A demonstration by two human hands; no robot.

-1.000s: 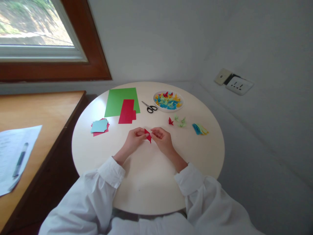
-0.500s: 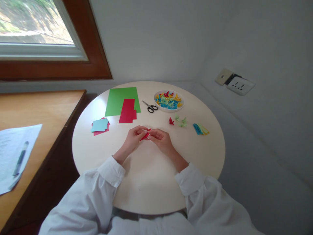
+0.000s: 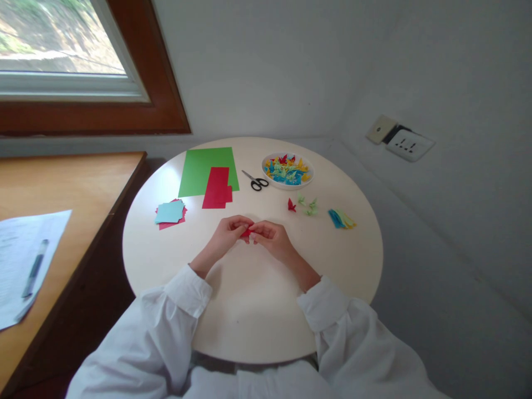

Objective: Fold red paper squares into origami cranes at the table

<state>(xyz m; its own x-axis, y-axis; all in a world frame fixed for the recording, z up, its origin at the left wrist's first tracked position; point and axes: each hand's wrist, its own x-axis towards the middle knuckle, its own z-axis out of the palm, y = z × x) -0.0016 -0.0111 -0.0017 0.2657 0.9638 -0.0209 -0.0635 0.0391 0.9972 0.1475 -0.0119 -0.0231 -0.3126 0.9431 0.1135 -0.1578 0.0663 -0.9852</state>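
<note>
Over the middle of the round white table (image 3: 257,310), my left hand (image 3: 229,231) and my right hand (image 3: 272,237) meet at the fingertips. Both pinch a small folded piece of red paper (image 3: 246,234), mostly covered by the fingers. Ahead and to the right lie a red folded paper bird (image 3: 291,205) and several pale green ones (image 3: 311,207). A shallow white dish (image 3: 266,176) holds many folded birds in red, yellow, blue and green.
Black-handled scissors (image 3: 256,183) lie left of the dish. Red paper strips (image 3: 215,191) overlap a green sheet (image 3: 195,169). Stacked light-blue and red squares (image 3: 169,212) are at left, blue and yellow folded papers (image 3: 341,219) at right. A wooden desk (image 3: 83,177) stands beside the table.
The red paper's pointed tip, which stuck up between my fingers, is now lower and more covered. My fingers have shifted slightly around it; the other things stay put.
</note>
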